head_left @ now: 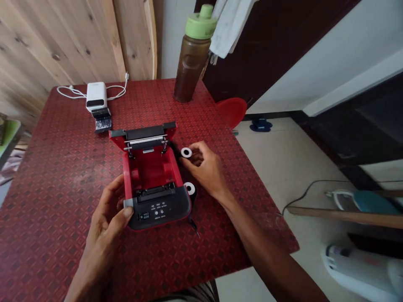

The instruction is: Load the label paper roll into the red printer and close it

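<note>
A red and black label printer sits on the table with its lid raised and its red paper bay bare. My left hand grips its front left corner, thumb on top and fingers curled along the side. To the right of the printer, my right hand is closed on a small black roll with a white core ring, its fingers partly hidden. A second black roll with a white core lies against the printer's right side, a loose dark strip trailing forward from it.
The red patterned table carries a white device with a cable and a dark printed strip at the back left. A brown bottle with a green lid stands at the back. Beyond the right edge are a red stool and slippers.
</note>
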### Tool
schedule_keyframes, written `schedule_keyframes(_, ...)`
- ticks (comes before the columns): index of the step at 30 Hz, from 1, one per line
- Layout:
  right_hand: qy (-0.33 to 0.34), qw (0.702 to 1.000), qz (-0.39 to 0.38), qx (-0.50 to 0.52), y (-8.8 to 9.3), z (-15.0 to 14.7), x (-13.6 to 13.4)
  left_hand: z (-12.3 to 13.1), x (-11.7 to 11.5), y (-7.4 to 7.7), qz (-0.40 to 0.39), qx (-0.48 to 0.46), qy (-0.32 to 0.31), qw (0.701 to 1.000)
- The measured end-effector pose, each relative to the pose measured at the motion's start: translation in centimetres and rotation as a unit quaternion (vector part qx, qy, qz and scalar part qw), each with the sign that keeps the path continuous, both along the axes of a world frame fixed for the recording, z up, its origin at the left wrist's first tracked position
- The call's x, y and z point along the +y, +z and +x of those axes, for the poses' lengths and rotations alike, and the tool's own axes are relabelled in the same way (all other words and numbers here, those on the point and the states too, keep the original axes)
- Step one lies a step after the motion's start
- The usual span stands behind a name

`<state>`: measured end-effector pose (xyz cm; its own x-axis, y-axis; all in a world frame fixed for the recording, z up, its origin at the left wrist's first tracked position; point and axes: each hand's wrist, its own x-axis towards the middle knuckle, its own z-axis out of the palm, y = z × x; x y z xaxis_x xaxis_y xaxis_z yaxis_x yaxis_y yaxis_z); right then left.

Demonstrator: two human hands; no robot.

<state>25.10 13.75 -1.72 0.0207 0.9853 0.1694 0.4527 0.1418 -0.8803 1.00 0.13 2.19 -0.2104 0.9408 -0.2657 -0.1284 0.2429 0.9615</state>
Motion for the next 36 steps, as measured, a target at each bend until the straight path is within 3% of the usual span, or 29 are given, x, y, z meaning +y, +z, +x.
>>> schedule_keyframes(11,0.073,0.996,-0.038,-0.046,1.2,0.6,-1.1,-0.8,-0.1,-0.9,0.007,0.014,-0.017,1.000)
schedule_keyframes(15,0.052,0.995,-0.048,-0.063,2.1,3.1,-3.6,-0.8,-0.1,-0.8,-0.002,0.013,-0.017,1.000)
schedule_keyframes(19,0.088,0.988,-0.105,-0.067,2.4,4.7,-7.1,-0.8,-0.2,-0.9,-0.002,0.020,-0.014,1.000)
schedule_keyframes(25,0.118,0.989,-0.068,-0.053,0.7,2.1,-8.2,-0.7,-0.2,-1.0,-0.002,0.011,-0.012,1.000)
schedule_keyframes(28,0.121,0.989,-0.054,-0.058,0.9,2.2,-8.0,-0.4,-0.2,-0.6,-0.009,0.007,-0.020,1.000)
schedule_keyframes(30,0.098,0.991,-0.043,-0.080,2.4,3.4,-8.1,-0.1,-0.2,-0.2,-0.011,0.001,-0.021,1.000)
schedule_keyframes(32,0.076,0.991,-0.020,-0.112,5.0,4.8,-8.1,0.0,-0.1,0.0,-0.003,-0.007,-0.015,1.000)
schedule_keyframes(36,0.172,0.966,0.065,-0.183,10.9,4.4,-7.2,-0.1,-0.1,-0.2,0.011,-0.022,-0.029,0.999)
